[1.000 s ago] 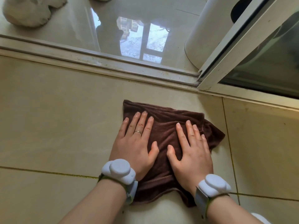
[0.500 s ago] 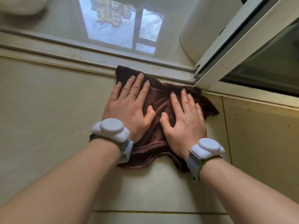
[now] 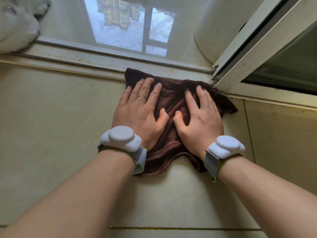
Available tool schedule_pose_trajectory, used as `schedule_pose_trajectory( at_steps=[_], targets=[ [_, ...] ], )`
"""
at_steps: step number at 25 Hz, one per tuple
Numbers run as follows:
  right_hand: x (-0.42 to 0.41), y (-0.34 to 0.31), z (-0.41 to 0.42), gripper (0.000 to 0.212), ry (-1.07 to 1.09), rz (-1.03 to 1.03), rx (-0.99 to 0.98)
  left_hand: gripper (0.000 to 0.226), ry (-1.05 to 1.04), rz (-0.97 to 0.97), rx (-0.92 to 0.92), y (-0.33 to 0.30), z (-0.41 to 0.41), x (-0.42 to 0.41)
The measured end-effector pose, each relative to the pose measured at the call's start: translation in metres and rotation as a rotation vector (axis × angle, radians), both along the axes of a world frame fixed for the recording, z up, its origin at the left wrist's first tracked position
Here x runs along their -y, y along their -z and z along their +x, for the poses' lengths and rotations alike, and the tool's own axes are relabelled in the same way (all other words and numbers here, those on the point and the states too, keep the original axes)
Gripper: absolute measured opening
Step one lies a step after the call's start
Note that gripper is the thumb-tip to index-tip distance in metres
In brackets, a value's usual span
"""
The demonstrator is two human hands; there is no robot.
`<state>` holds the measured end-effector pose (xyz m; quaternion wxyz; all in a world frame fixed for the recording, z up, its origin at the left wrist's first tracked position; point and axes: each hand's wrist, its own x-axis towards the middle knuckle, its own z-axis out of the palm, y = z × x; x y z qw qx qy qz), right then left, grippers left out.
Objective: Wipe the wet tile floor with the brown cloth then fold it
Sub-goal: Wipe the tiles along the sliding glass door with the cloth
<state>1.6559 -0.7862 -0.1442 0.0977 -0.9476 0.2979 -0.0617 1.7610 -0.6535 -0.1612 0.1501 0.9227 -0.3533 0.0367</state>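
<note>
The brown cloth (image 3: 173, 100) lies rumpled and spread flat on the beige tile floor (image 3: 60, 131), its far edge up against the metal door track (image 3: 85, 62). My left hand (image 3: 139, 112) presses flat on the cloth's left half with fingers straight and spread, a ring on one finger. My right hand (image 3: 200, 115) presses flat on the right half, fingers straight. Both wrists carry grey-white bands. The cloth's near edge sticks out behind my wrists.
A sliding door frame (image 3: 248, 47) slants in from the upper right, meeting the track beside the cloth's right corner. A white cylindrical bin (image 3: 212, 28) stands behind the track. A pale fluffy object (image 3: 15, 26) sits at the far left. Glossy tile beyond reflects a window.
Both hands have pushed the cloth forward across the tile, away from me, until its far edge reached the door track. My arms are more stretched out.
</note>
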Motion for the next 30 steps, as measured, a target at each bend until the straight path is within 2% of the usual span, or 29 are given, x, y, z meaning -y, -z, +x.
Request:
schedule_pose_trajectory(
  at_steps=[6, 11, 14, 18, 20, 23, 26, 30],
  targets=[
    [-0.015, 0.001, 0.014, 0.073, -0.086, -0.035, 0.045, 0.068, -0.078, -0.063, 0.01, 0.0, 0.023, -0.024],
    [-0.082, 0.005, 0.074, 0.068, -0.237, -0.017, 0.128, 0.071, -0.23, -0.044, -0.01, -0.006, 0.073, -0.098],
    [-0.111, 0.002, 0.099, 0.069, -0.298, 0.029, 0.068, 0.072, -0.301, -0.004, -0.01, -0.008, 0.095, -0.127],
    [-0.104, 0.001, 0.096, 0.07, -0.335, 0.052, 0.017, 0.073, -0.297, 0.033, 0.018, -0.006, 0.092, -0.123],
    [-0.093, 0.001, 0.087, 0.07, -0.317, 0.049, 0.018, 0.073, -0.284, 0.055, 0.015, -0.008, 0.083, -0.117],
    [-0.06, 0.002, 0.052, 0.074, -0.18, 0.027, 0.053, 0.072, -0.181, 0.051, 0.019, -0.008, 0.052, -0.082],
    [-0.024, -0.001, 0.016, 0.078, -0.066, 0.022, 0.002, 0.07, -0.09, 0.023, 0.045, 0.0, 0.023, -0.037],
    [-0.016, -0.003, 0.011, 0.081, -0.052, -0.004, -0.057, 0.07, -0.062, 0.027, -0.009, 0.001, 0.019, -0.031]
  ],
)
